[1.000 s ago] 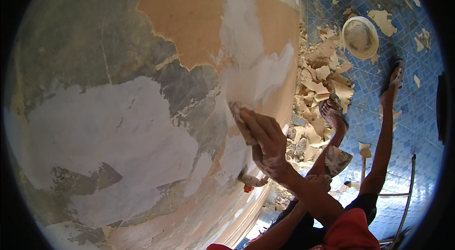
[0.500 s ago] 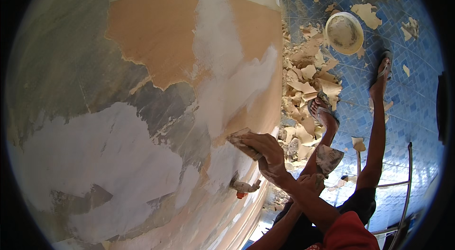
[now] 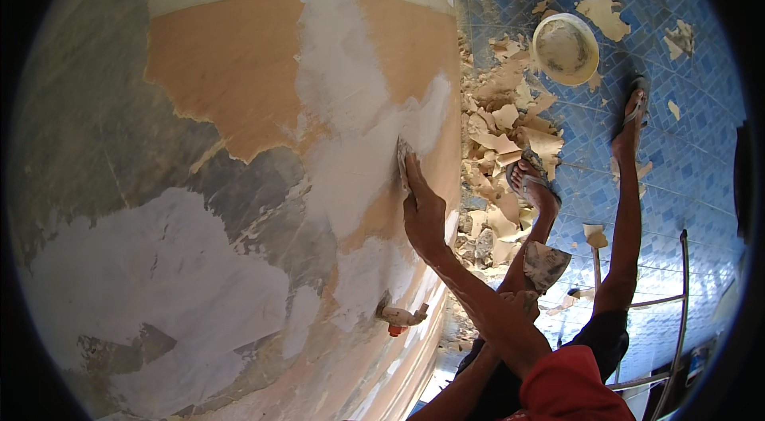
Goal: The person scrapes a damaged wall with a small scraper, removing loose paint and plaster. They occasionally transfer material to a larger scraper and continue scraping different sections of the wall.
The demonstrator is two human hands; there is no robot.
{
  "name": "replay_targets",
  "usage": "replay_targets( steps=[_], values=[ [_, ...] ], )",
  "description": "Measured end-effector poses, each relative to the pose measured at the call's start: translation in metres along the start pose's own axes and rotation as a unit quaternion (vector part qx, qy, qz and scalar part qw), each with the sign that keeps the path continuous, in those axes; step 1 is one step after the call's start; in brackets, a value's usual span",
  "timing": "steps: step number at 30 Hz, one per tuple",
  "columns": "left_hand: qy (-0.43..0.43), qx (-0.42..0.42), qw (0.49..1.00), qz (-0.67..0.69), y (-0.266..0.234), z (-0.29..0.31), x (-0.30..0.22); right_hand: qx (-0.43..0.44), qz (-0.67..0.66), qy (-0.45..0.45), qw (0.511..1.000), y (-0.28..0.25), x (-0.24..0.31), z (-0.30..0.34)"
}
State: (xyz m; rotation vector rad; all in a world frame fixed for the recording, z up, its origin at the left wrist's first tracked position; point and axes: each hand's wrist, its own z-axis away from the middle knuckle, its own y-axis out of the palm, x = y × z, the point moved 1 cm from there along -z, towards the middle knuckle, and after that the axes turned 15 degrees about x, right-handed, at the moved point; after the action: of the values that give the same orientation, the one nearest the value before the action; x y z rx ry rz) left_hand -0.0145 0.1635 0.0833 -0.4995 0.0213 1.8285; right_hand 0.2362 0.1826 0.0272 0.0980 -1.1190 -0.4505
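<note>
My right hand (image 3: pixel 423 212) presses a flat putty scraper (image 3: pixel 403 162), seen nearly edge-on, against the wall beside a white putty patch (image 3: pixel 422 114). Lower down, my left hand (image 3: pixel 523 303) is closed on a second scraper, a putty knife (image 3: pixel 547 267) with a wide, smeared blade pointing up. My right forearm crosses over the left one and hides part of that hand and the handle. The wall (image 3: pixel 231 62) has orange paint, bare grey areas and broad white coats of putty. Below my right hand, a tap (image 3: pixel 402 316) with an orange-red part sticks out of the wall.
Peeled paint flakes and rubble (image 3: pixel 498 150) lie heaped along the wall's foot. A round whitish bucket (image 3: pixel 566 49) containing grey-white residue stands on the blue tiled floor (image 3: pixel 582 142). Near my legs are a long-handled tool (image 3: pixel 595 238) and a thin metal frame (image 3: pixel 684 285).
My right hand has moved up the wall with its scraper, which has turned from flat-on to nearly edge-on. The left hand still holds the putty knife. The view has shifted slightly.
</note>
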Motion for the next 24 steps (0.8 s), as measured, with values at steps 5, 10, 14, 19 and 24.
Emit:
replay_targets(
  steps=[5, 10, 14, 19, 24],
  values=[
    [0.03, 0.016, 0.998, -0.043, 0.003, -0.003, 0.005, 0.09, -0.009, -0.017, 0.996, -0.018, -0.006, 0.065],
    [0.07, -0.028, 0.995, -0.063, 0.027, -0.003, 0.031, -0.038, -0.093, 0.169, 0.981, -0.068, -0.058, -0.01],
    [0.048, -0.006, 0.996, -0.071, 0.02, 0.001, 0.031, -0.025, -0.158, 0.232, 0.959, -0.061, -0.057, -0.063],
    [0.036, 0.003, 0.996, -0.077, 0.009, 0.002, 0.022, -0.021, -0.077, 0.199, 0.977, -0.051, -0.017, -0.055],
    [0.021, 0.0, 0.996, -0.083, 0.007, 0.001, 0.018, -0.028, -0.029, 0.048, 0.998, -0.042, 0.024, -0.037]
  ],
)
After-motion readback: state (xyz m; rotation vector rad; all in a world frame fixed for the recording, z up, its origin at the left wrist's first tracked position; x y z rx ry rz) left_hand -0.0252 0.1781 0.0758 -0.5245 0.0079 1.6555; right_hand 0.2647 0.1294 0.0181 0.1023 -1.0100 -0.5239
